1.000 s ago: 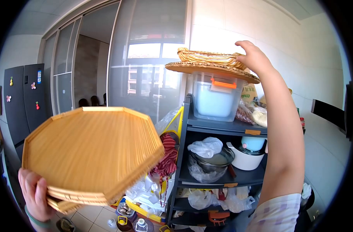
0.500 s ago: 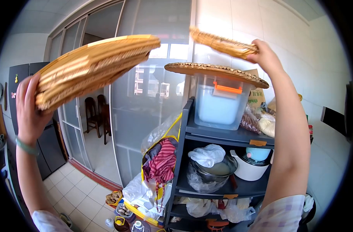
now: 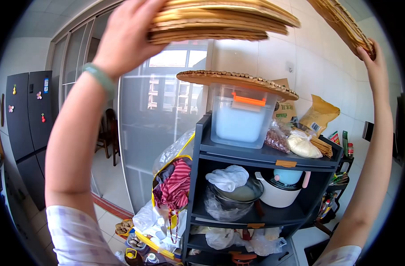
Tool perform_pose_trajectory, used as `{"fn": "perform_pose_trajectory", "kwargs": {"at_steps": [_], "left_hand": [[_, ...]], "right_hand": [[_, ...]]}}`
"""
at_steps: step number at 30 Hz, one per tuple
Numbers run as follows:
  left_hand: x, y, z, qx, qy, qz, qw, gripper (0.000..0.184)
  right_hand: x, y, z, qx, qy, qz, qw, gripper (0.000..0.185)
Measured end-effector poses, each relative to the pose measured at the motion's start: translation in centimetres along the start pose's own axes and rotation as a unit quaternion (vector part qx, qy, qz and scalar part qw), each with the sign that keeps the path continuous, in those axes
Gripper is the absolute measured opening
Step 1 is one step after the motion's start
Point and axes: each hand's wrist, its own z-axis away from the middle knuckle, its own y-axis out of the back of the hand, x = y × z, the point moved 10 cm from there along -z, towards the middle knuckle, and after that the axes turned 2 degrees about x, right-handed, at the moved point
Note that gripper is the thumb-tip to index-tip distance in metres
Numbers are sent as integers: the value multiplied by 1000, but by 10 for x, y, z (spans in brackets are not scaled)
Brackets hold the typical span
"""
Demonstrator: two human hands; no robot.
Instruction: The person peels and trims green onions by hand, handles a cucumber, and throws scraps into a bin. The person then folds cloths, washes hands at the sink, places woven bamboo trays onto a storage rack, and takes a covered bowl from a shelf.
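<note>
My left hand grips the edge of a stack of round woven-stalk trays at the top of the view, its fingers and thumb closed on the left rim. High on the right, my right hand pinches more woven-stalk trays, tilted steeply and partly cut off by the frame edge. Between and below the hands, another round stalk tray lies flat on a clear plastic box with an orange latch. Both held stacks are apart from this tray.
The box stands on a dark shelf rack beside bagged dry goods and a brown paper pouch. Lower down are a covered pot and a white cooker. Left of the rack hang bags with a striped cloth; a fridge stands further left.
My left hand has carried its stack up and to the right, above the tray on the box. My right hand has moved right, its trays now tilted more steeply. The view has shifted slightly.
</note>
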Motion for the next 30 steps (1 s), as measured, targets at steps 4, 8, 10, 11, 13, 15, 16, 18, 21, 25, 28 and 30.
{"fn": "perform_pose_trajectory", "kwargs": {"at_steps": [4,8,10,11,13,15,16,18,21,25,28,30], "left_hand": [[25,-51,-15,-17,21,92,995,68],[50,-92,-14,-33,11,158,987,68],[55,-108,-11,-74,37,191,978,70],[54,-117,-9,-93,49,202,974,70],[50,-136,-1,-131,73,224,963,71],[47,-152,5,-174,92,240,951,78],[45,-154,7,-162,90,238,953,80],[42,-164,13,-191,98,229,950,84],[32,-190,32,-254,157,248,922,80],[30,-208,43,-273,190,363,871,86],[35,-208,48,-297,202,444,821,85],[31,-206,54,-293,228,445,815,76]], "right_hand": [[-12,30,-6,16,12,48,999,53],[-21,38,-7,8,36,72,997,50],[-28,33,-4,-4,49,88,995,48],[-31,29,-2,-11,52,77,996,47],[-40,18,3,-27,56,56,996,46],[-56,5,10,-33,65,49,996,46],[-62,-5,12,-41,69,38,996,46],[-70,-29,14,-57,72,3,996,48],[-96,-71,17,-88,75,-31,993,49],[-103,-122,17,-126,-15,-73,989,55],[-137,-164,44,-261,-62,-95,959,53],[-129,-209,62,-340,-93,-125,927,53]]}}
